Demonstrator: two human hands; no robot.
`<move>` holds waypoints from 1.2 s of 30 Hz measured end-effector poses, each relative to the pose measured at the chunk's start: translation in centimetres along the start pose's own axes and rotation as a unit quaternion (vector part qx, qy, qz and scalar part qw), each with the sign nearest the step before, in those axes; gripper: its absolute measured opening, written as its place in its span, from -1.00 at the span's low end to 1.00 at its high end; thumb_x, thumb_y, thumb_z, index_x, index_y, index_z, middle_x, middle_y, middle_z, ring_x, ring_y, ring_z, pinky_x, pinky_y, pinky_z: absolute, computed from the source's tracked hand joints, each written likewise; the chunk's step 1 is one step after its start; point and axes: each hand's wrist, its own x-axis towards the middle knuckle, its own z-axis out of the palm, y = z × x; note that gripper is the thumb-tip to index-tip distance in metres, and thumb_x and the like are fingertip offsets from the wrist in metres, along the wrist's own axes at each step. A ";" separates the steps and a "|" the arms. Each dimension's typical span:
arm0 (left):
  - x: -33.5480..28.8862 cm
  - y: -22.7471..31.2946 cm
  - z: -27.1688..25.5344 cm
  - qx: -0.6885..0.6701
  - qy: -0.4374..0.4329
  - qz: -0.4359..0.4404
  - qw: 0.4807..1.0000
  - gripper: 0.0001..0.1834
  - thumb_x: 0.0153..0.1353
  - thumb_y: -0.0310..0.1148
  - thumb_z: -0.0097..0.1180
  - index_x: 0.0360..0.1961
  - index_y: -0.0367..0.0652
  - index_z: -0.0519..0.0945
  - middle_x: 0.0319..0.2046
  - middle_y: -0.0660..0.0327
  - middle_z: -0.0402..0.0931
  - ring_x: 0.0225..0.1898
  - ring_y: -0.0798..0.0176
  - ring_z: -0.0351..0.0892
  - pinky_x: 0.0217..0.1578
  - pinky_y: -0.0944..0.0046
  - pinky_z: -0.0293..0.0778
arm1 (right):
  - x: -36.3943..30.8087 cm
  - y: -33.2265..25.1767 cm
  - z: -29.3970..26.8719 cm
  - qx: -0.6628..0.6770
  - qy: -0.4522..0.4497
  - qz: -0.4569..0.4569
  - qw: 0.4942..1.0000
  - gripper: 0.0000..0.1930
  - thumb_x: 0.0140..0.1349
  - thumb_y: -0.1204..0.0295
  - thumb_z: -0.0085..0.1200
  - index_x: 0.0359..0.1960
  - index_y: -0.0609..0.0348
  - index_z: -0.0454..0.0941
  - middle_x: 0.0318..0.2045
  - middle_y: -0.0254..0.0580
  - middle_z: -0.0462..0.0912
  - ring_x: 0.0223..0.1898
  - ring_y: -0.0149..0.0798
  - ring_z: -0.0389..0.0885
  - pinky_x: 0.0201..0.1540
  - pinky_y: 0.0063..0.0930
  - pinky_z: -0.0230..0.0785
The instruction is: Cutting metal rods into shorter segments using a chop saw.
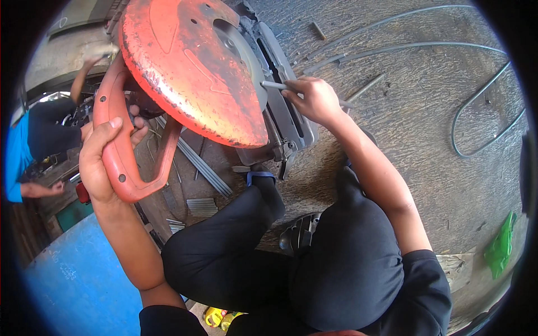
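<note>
My left hand is wrapped around the red loop handle of a cut-off saw. The saw's scuffed red guard covers most of a grey disc, whose edge shows on the right. Between the thumb and fingers of my right hand is a thin grey metal rod. Its tip points left and lies close to the disc's edge, over the dark metal base of the saw. From this angle I cannot tell whether rod and disc touch.
Long grey rods and a row of short pieces lie left of my foot. Bent grey rod or tubing curves across the floor at right, near a green bag. A blue panel is lower left; a person in blue works beyond.
</note>
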 end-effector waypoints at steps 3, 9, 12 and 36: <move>0.5 -0.1 -0.9 0.017 -0.040 -0.010 0.999 -0.53 0.10 -0.46 0.06 0.04 -0.48 0.38 -0.19 -0.08 0.51 -0.29 0.12 0.59 -0.18 0.16 0.58 | 0.1 0.8 -0.6 0.050 -0.062 0.104 0.991 -0.73 0.20 0.25 0.02 -0.31 0.20 0.63 -0.49 0.12 0.60 -0.37 0.13 0.60 -0.25 -0.10 0.43; -0.3 0.0 0.5 -0.001 0.012 0.001 1.000 -0.52 0.11 -0.46 0.05 0.04 -0.52 0.36 -0.20 -0.11 0.51 -0.24 0.03 0.59 -0.16 0.12 0.58 | 1.0 -0.4 -0.8 0.095 -0.141 0.156 0.973 -0.71 0.22 0.24 0.00 -0.29 0.22 0.63 -0.50 0.17 0.59 -0.35 0.14 0.60 -0.23 -0.11 0.42; -0.1 -0.1 0.3 -0.007 -0.005 0.003 1.000 -0.51 0.11 -0.47 0.04 0.06 -0.54 0.35 -0.18 -0.13 0.50 -0.23 -0.01 0.59 -0.14 0.10 0.57 | 0.8 -0.5 -0.3 0.075 -0.123 0.124 0.982 -0.74 0.21 0.27 0.01 -0.29 0.20 0.64 -0.49 0.15 0.59 -0.35 0.13 0.60 -0.23 -0.11 0.43; 0.3 -0.3 -1.2 0.038 -0.029 -0.045 0.998 -0.42 0.18 -0.38 0.01 0.21 -0.41 0.25 -0.01 0.01 0.42 -0.04 0.19 0.47 0.01 0.14 0.43 | 1.7 1.4 -1.0 -0.208 -0.035 -0.081 0.974 -0.69 0.14 0.46 -0.05 -0.16 -0.23 0.65 -0.31 -0.40 0.55 -0.21 -0.29 0.52 -0.09 -0.26 0.25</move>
